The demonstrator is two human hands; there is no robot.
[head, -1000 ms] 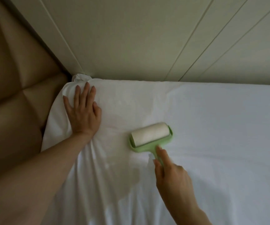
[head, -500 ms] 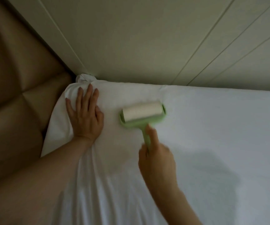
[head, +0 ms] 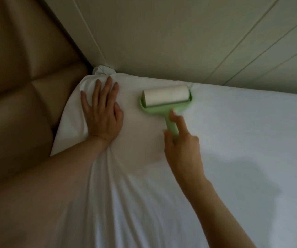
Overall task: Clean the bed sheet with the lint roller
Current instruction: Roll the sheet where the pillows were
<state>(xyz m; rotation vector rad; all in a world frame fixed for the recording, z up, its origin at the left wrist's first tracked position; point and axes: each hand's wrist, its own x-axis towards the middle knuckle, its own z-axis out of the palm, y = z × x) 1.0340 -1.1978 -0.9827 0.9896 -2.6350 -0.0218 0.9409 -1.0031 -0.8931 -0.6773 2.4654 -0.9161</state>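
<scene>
A white bed sheet (head: 233, 144) covers the mattress and fills most of the view. A lint roller (head: 165, 97) with a light green frame and a white drum lies on the sheet close to its far edge, by the wall. My right hand (head: 181, 147) grips the roller's green handle, with the forefinger stretched along it. My left hand (head: 102, 111) presses flat on the sheet near the far left corner, fingers straight and spread. Creases fan out in the sheet below that hand.
A padded brown headboard (head: 24, 83) stands along the left side of the bed. A pale panelled wall (head: 179, 38) runs along the far edge. The sheet's corner is bunched into a knot (head: 102, 70) where headboard and wall meet.
My right hand has pushed the lint roller away from me, up the sheet toward the wall edge. My left hand has stayed pressed near the corner.
</scene>
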